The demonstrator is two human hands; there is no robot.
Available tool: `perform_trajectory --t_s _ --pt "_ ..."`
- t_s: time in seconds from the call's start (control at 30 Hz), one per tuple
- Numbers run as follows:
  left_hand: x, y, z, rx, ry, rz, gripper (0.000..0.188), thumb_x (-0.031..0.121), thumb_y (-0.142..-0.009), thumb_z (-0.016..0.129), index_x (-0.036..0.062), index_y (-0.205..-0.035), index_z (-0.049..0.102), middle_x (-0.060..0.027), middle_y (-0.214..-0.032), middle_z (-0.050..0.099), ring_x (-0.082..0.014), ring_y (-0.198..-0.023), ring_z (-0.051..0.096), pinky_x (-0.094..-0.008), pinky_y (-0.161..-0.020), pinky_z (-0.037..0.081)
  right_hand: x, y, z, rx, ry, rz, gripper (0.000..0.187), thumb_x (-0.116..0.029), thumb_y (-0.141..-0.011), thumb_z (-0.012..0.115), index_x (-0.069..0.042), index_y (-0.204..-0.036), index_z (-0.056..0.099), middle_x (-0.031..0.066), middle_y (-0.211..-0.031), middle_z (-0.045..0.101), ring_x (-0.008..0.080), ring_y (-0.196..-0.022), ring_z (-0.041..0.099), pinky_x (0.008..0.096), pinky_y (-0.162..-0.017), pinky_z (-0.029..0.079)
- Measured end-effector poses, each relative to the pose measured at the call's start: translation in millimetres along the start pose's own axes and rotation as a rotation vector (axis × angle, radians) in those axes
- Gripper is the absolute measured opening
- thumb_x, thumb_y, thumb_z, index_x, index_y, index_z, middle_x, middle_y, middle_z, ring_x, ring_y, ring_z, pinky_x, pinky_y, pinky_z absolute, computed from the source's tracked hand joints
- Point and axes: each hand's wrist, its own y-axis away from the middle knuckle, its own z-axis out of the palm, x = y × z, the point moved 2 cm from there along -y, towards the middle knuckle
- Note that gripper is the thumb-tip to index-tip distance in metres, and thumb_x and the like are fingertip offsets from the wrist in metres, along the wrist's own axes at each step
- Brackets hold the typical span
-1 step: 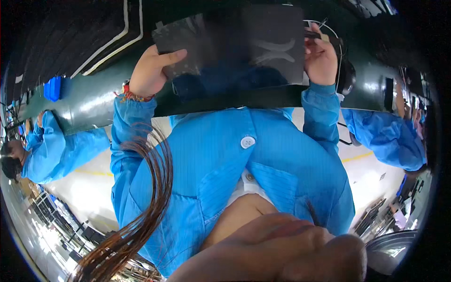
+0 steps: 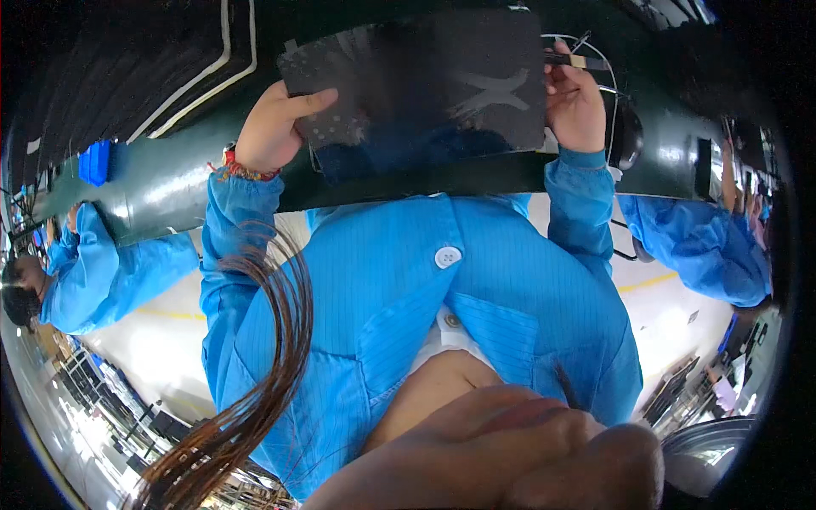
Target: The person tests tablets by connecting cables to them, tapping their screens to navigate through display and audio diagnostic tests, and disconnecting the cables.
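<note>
My left hand [image 2: 276, 127] grips a dark flat panel [image 2: 408, 93] by its left edge, thumb laid across the face and fingers underneath. The panel is a wide black rectangle with pale dots at its left end and a grey X-shaped mark near its right end. At the panel's right edge, my right hand [image 2: 578, 106] is closed, with a slim dark strip with a pale tan band [image 2: 586, 62] between its fingers. Some right fingertips are hidden by the panel, so I cannot tell whether they also support it.
The dark green bench [image 2: 170, 183] runs across in front of me. A thin white cable [image 2: 612, 75] loops behind my right hand, beside a rounded black object [image 2: 629, 140]. A blue bin [image 2: 96, 161] stands at the left. Co-workers in blue sit at left [image 2: 85, 276] and right [image 2: 701, 251].
The panel has tilted slightly, and its dots and X-shaped mark show more clearly. My right hand has shifted a little left, and more of the slim dark strip shows.
</note>
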Motion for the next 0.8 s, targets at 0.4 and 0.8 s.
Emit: perform_trajectory --t_s 0.4,0.8 --pt "-3 -30 -23 0.010 -0.301 -0.364 0.039 0.030 -0.087 0.061 -0.0024 -0.108 0.058 -0.0139 -0.103 0.064 -0.0245 -0.091 0.063 -0.0369 -0.082 0.050 10 3 -22 0.140 0.639 -0.042 0.025 -0.014 -0.090 0.054 -0.004 -0.111 0.061 0.0107 -0.095 0.066 0.0156 -0.084 0.063 0.0283 -0.076 0.050" --pt "-12 -53 122 -0.433 -1.657 0.883 0.029 0.029 -0.081 0.063 0.0071 -0.100 0.059 -0.0134 -0.109 0.057 -0.0291 -0.107 0.052 -0.0417 -0.091 0.042 -8 4 -51 0.151 0.798 0.013 0.023 -0.018 -0.088 0.058 -0.001 -0.102 0.061 0.0115 -0.092 0.066 0.0170 -0.087 0.064 0.0257 -0.071 0.052"
